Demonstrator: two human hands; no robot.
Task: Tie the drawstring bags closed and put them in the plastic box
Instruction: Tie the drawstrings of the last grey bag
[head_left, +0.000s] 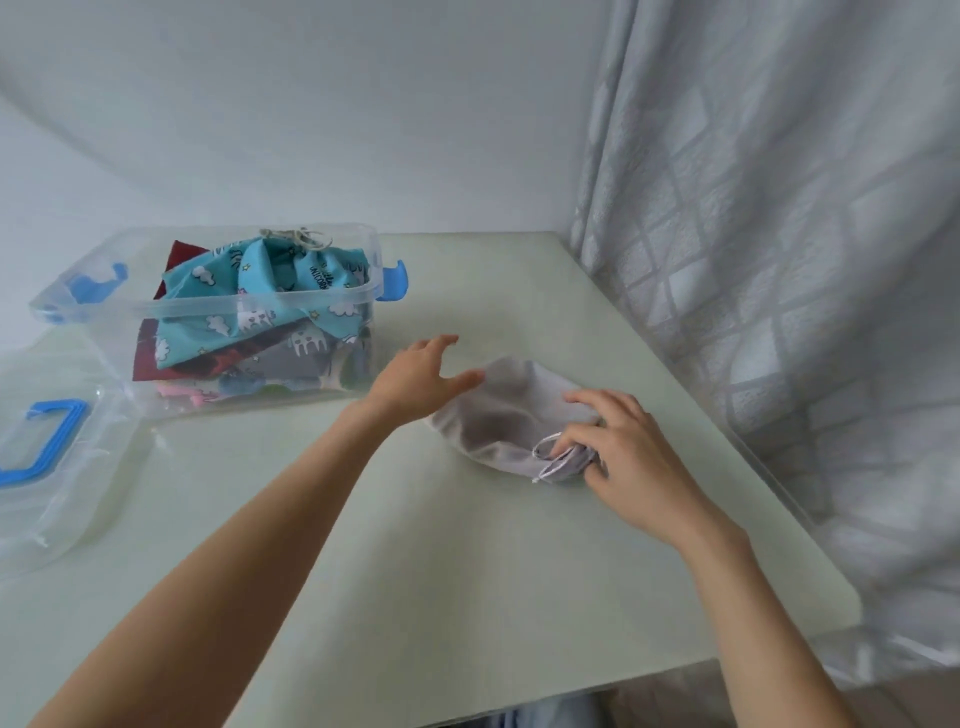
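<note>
Table (467, 571) is pale green, with a white wall behind and a curtain (779, 260) beside it. We see a gray bag (511, 415) lying flat, right of the plastic box (208, 312). Its tied end points toward us. Our right hand (618, 447) pinches the string (550, 457) and hides the knot. Our left hand (421, 382) touches the bag's far end, fingers spread.

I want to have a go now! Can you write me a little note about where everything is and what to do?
Right hand pinches the cord at the neck of the grey bag on the table.
Left hand is open, fingers straight, at the bag's far end.
The box at the back left already holds several bags, a blue one on top. Its lid lies beside it.
Left: knot the grey bag if it isn't yet, then put it in the box.
</note>
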